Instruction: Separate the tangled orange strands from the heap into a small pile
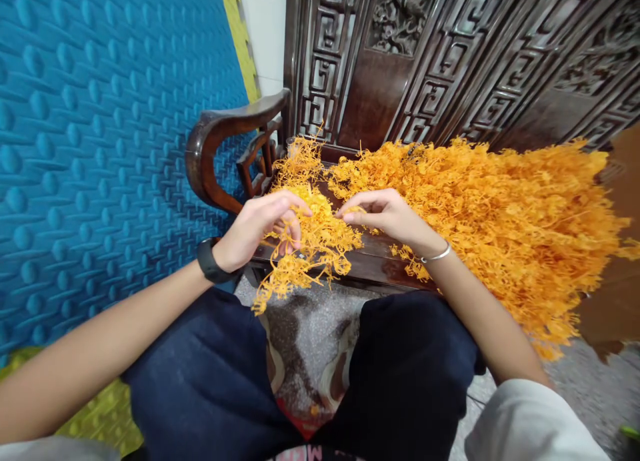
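My left hand [263, 224] is curled around a bunch of tangled orange plastic pieces [327, 237] with thin curly strands. Part of the bunch hangs past the front edge of the bench. Across from it, my right hand [385, 214] has thumb and fingertips pinched together on a small orange piece at the bunch's right side. Whether that piece is still joined to the bunch I cannot tell. A large heap of the same orange pieces [505, 214] spreads to the right, and a smaller clump [300, 157] lies behind my left hand.
The dark wooden bench [373, 264] has a curved armrest [200, 154] on the left and a carved backrest [375, 101] behind. Blue textured matting [100, 147] lies left. Brown cardboard [620, 294] stands beyond the heap. My knees are close to the bench's front.
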Available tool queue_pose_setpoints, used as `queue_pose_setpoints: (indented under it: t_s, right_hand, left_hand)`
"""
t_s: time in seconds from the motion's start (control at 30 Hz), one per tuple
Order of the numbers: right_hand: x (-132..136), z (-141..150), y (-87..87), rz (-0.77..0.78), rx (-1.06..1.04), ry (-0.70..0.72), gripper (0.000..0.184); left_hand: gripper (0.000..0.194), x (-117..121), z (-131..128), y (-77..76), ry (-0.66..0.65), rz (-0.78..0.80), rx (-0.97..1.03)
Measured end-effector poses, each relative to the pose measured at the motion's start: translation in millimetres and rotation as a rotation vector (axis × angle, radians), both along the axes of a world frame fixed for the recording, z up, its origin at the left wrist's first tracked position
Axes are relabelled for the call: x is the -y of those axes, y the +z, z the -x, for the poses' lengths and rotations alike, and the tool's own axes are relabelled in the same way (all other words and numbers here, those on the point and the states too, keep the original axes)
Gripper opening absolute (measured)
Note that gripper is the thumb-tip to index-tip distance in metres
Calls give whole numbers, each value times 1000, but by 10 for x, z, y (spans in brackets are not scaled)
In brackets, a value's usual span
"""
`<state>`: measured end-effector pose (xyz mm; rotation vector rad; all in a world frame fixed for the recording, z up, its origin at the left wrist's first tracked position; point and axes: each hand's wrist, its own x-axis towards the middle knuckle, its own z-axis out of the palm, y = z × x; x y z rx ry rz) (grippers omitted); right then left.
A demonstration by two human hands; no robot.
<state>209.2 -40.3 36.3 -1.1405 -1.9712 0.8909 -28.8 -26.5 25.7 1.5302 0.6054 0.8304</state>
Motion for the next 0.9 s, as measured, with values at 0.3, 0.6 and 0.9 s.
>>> queue_pose_setpoints:
  t_s: [0.3,0.6,0.9]
  right_hand:
    - [81,-19,1,168,-205,213,19]
    - [188,273,50,149,-126,496,25]
    - [205,397,-6,116,-170,382,9]
  left_hand:
    - [47,-1,-11,20,165,-14,43]
    - [32,-24,-76,-69,-34,-182,-137]
    - [47,-51,-114,-134,-259,-104,-97]
